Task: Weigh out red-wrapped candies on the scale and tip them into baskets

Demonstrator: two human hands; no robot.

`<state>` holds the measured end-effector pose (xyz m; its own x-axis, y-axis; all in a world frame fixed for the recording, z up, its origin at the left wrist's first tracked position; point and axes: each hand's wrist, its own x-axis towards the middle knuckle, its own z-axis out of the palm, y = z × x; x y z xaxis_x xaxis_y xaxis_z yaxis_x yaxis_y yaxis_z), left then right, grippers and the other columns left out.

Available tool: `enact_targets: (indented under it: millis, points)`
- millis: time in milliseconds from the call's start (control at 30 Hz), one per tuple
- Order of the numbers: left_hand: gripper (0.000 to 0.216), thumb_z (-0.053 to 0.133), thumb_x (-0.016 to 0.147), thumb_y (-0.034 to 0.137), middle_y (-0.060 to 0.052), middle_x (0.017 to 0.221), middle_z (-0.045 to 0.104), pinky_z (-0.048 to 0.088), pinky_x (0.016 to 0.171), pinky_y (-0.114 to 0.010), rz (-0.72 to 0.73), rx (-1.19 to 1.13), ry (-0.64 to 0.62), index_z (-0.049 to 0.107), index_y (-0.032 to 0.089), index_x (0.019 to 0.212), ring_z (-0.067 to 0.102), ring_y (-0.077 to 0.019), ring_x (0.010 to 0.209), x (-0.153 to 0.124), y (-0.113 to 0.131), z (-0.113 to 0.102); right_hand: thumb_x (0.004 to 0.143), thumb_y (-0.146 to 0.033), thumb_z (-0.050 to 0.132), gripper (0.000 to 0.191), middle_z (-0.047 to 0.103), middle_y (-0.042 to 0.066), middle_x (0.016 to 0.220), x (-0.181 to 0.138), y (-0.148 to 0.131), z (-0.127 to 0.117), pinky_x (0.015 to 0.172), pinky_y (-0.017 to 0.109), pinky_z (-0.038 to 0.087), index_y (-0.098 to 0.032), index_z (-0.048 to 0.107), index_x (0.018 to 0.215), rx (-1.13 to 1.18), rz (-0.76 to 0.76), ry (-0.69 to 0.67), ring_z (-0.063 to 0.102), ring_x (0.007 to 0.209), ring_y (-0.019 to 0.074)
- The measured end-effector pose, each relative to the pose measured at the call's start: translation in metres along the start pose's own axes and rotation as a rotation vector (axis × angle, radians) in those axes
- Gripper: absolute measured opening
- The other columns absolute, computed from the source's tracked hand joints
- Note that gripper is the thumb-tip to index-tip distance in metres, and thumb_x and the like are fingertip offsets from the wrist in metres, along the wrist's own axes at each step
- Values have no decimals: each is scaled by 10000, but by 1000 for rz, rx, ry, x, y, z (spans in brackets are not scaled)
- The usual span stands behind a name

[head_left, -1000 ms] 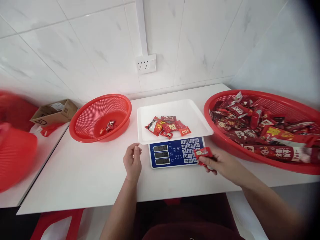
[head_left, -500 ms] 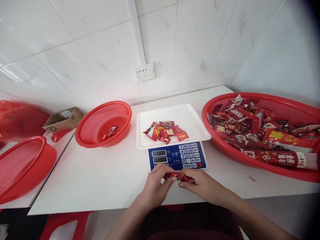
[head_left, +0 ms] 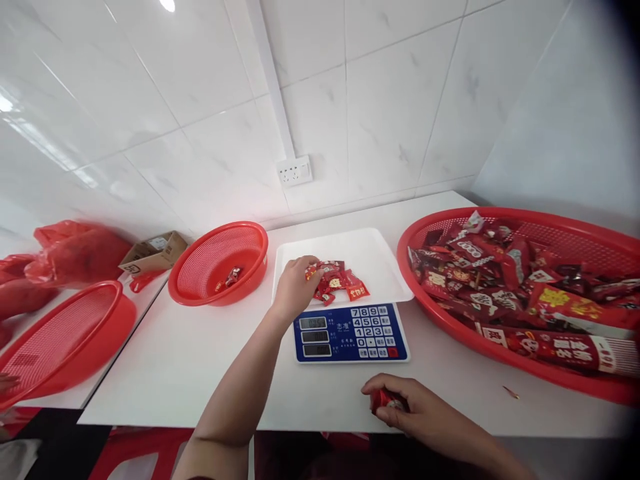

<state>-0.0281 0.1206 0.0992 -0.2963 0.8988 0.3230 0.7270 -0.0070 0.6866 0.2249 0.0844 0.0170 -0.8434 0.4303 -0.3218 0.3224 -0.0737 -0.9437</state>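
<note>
My left hand (head_left: 296, 288) is over the left part of the white scale tray (head_left: 377, 257). Its fingers are curled and pinched at the edge of a small pile of red snack packets (head_left: 334, 283), partly covering it. At the fingertips a red and yellow snack packet (head_left: 311, 272) shows. Close to the table's front edge, my right hand (head_left: 413, 408) is closed around small red snack packets (head_left: 384, 400); how many it holds is hidden. Between the hands lies the blue keypad panel (head_left: 345, 337) of the scale, below its tray.
On the right, a large red basket (head_left: 407, 257) is full of snack packets. A smaller red basket (head_left: 200, 267) holds a few packets. Further left are another red basket (head_left: 113, 320), a cardboard box (head_left: 157, 253) and red plastic bags (head_left: 85, 253). A scrap (head_left: 511, 392) lies at right.
My hands were together in front of the scale, fingering red packets. The left has gone forward to the tray's pile; the right has drawn back, still holding packets. The camera view has tilted up.
</note>
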Motion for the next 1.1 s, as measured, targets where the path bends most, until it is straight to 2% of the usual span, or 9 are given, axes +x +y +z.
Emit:
enact_targets:
  millis: [167, 400, 467, 600, 700, 833, 900, 1000, 1100]
  points:
    - [180, 553, 848, 310, -60, 1002, 676, 496, 786, -331, -27, 99, 132, 630, 201, 970, 616, -199, 925, -15, -2, -15, 799, -461, 585, 352, 556, 14, 869, -3, 26, -16, 549, 227, 408, -213, 575, 1048, 195, 13, 11, 525, 702, 129]
    - [186, 525, 861, 337, -38, 824, 678, 498, 725, -294, -98, 247, 326, 631, 188, 893, 623, -164, 763, -87, -2, -22, 781, -573, 582, 435, 546, 22, 840, -1, 46, -26, 496, 246, 452, -212, 565, 1022, 358, -108, 34, 529, 664, 134]
    - [175, 519, 868, 318, -27, 770, 664, 493, 689, -262, -118, 202, 210, 634, 185, 872, 616, -146, 720, -109, 8, -12, 787, -537, 600, 436, 564, 26, 873, -2, 46, -25, 555, 271, 490, -227, 568, 1092, 348, -87, 30, 543, 694, 141]
    - [210, 563, 865, 324, -22, 816, 663, 472, 669, -214, -185, -21, -362, 655, 201, 1008, 607, -126, 732, -139, 37, 20, 810, -496, 598, 520, 593, 73, 1111, -2, 46, -22, 755, 343, 520, -274, 508, 1271, 369, -83, -24, 589, 882, 185]
    - [293, 621, 837, 345, -16, 874, 666, 453, 696, -206, -208, -114, -624, 640, 223, 1103, 587, -121, 748, -142, 49, 43, 809, -514, 599, 686, 599, 90, 1172, 0, 47, -21, 843, 393, 498, -290, 367, 1414, 395, -94, -70, 606, 914, 204]
    - [365, 639, 819, 414, 27, 744, 633, 402, 603, -187, -206, -31, -719, 622, 244, 1141, 548, -107, 641, -129, 47, 59, 813, -538, 584, 911, 657, 62, 1012, 2, 51, -20, 845, 397, 487, -268, 74, 1517, 400, -57, -86, 616, 806, 186]
    - [430, 640, 815, 434, 36, 706, 624, 389, 576, -186, -177, 19, -737, 587, 243, 1196, 549, -109, 609, -122, 45, 63, 795, -573, 582, 981, 660, 47, 938, 1, 52, -20, 809, 380, 498, -248, 6, 1518, 424, -34, -79, 615, 815, 195]
    - [315, 623, 834, 403, 2, 803, 669, 413, 641, -195, -26, 39, -755, 640, 214, 1085, 603, -133, 712, -116, 43, 66, 773, -609, 581, 998, 656, 34, 880, -3, 51, -21, 803, 381, 496, -236, 35, 1519, 403, -10, -41, 616, 794, 197]
    - [201, 610, 849, 363, -11, 864, 693, 424, 677, -197, 67, 4, -762, 669, 200, 949, 628, -144, 772, -118, 43, 65, 782, -591, 585, 908, 651, 23, 850, -6, 44, -21, 839, 387, 475, -237, 171, 1508, 337, 6, -6, 612, 784, 195]
